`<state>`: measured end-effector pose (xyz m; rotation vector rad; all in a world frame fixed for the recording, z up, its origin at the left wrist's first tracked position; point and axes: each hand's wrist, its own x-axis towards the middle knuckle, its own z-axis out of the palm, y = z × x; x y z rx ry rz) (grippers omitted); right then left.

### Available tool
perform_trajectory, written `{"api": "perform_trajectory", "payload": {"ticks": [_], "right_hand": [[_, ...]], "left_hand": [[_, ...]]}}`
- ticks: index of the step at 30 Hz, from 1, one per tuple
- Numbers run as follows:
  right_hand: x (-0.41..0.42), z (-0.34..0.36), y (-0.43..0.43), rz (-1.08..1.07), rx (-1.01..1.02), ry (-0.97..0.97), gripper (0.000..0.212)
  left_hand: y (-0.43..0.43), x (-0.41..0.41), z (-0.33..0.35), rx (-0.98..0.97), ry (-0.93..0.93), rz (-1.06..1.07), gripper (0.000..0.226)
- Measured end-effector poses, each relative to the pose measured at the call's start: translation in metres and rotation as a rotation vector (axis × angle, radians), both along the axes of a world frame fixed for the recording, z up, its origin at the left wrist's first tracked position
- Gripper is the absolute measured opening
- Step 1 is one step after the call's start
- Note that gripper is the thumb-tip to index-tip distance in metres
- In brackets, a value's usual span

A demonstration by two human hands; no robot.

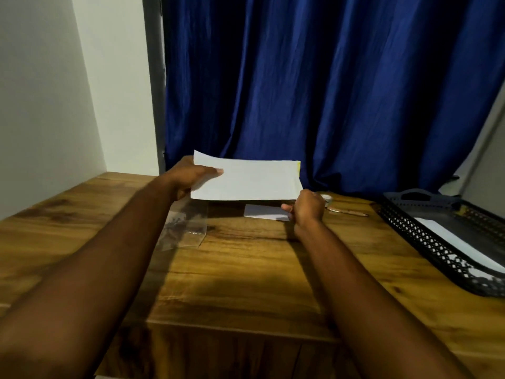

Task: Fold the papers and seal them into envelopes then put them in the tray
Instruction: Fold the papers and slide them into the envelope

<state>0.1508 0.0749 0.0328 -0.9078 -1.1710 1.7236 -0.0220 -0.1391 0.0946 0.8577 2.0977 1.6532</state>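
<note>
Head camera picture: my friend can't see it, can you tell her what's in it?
Above a wooden table, the left hand holds up a white envelope while the right hand pinches a small folded paper. A black tray sits at right.

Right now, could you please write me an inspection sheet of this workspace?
Surface: wooden table.
Job's things: white envelope held up off the table; folded paper just below it; black tray at right, one white piece inside.
Clutter: clear plastic bag, tape roll, thin pen-like tool.
Grips: left hand holds the envelope's left end; right hand pinches the folded paper.
Cables: nothing seen.
Surroundings: blue curtain behind, white wall at left.
</note>
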Motion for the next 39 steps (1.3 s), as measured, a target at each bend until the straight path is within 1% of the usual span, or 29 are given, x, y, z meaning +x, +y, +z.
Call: {"api": "perform_trajectory", "payload": {"ticks": [1, 2, 6, 8, 10, 11, 14, 16, 17, 18, 19, 21, 23, 25, 26, 27, 31, 34, 36, 39], "right_hand": [[0.003, -0.002, 0.005, 0.022, 0.022, -0.021, 0.019], [0.005, -0.005, 0.009, 0.044, 0.045, -0.045, 0.02], [0.01, -0.015, 0.032, 0.161, 0.119, -0.16, 0.037], [0.011, -0.019, 0.042, 0.192, 0.215, -0.242, 0.046], [0.01, -0.023, 0.051, 0.175, 0.31, -0.305, 0.05], [0.009, -0.023, 0.055, 0.167, 0.351, -0.327, 0.048], [0.008, -0.021, 0.065, 0.161, 0.413, -0.35, 0.024], [0.008, -0.021, 0.071, 0.184, 0.419, -0.362, 0.012], [0.007, -0.023, 0.073, 0.188, 0.419, -0.375, 0.01], [0.007, -0.025, 0.074, 0.19, 0.419, -0.379, 0.011], [0.007, -0.029, 0.074, 0.195, 0.421, -0.391, 0.017], [0.005, -0.037, 0.074, 0.21, 0.425, -0.425, 0.023], [0.004, -0.041, 0.075, 0.208, 0.409, -0.432, 0.021], [0.002, -0.04, 0.075, 0.189, 0.377, -0.386, 0.016], [0.002, -0.039, 0.074, 0.175, 0.364, -0.377, 0.019], [0.002, -0.038, 0.074, 0.174, 0.343, -0.377, 0.026], [0.005, -0.033, 0.072, 0.285, 0.215, -0.262, 0.042], [0.008, -0.03, 0.074, 0.358, 0.142, -0.176, 0.053], [0.009, -0.031, 0.076, 0.391, 0.149, -0.177, 0.055], [0.016, -0.029, 0.073, 0.384, 0.279, -0.3, 0.047]], "left_hand": [[0.008, -0.003, -0.005, -0.029, 0.073, 0.063, 0.046], [0.015, -0.004, -0.01, -0.04, 0.103, 0.1, 0.043], [0.036, -0.002, -0.03, -0.007, 0.066, 0.119, 0.03], [0.041, -0.01, -0.04, -0.02, 0.045, 0.128, 0.031], [0.043, -0.015, -0.047, -0.031, 0.038, 0.139, 0.032], [0.045, -0.017, -0.049, -0.042, 0.035, 0.144, 0.033], [0.055, -0.02, -0.054, -0.104, 0.086, 0.203, 0.037], [0.061, -0.023, -0.055, -0.188, 0.21, 0.298, 0.051], [0.063, -0.025, -0.056, -0.255, 0.319, 0.328, 0.058], [0.066, -0.024, -0.056, -0.323, 0.446, 0.357, 0.064], [0.069, -0.022, -0.057, -0.372, 0.565, 0.378, 0.066], [0.079, -0.009, -0.056, -0.356, 0.739, 0.345, 0.067], [0.095, 0.007, -0.059, -0.294, 0.809, 0.215, 0.07], [0.112, 0.026, -0.064, -0.302, 0.799, 0.071, 0.066], [0.121, 0.034, -0.069, -0.314, 0.794, 0.018, 0.065], [0.129, 0.043, -0.073, -0.326, 0.789, -0.016, 0.062], [0.151, 0.064, -0.091, -0.355, 0.746, -0.096, 0.063], [0.158, 0.067, -0.098, -0.352, 0.752, -0.109, 0.06], [0.159, 0.063, -0.102, -0.337, 0.729, -0.102, 0.057], [0.156, 0.054, -0.109, -0.312, 0.711, -0.084, 0.05]]}}
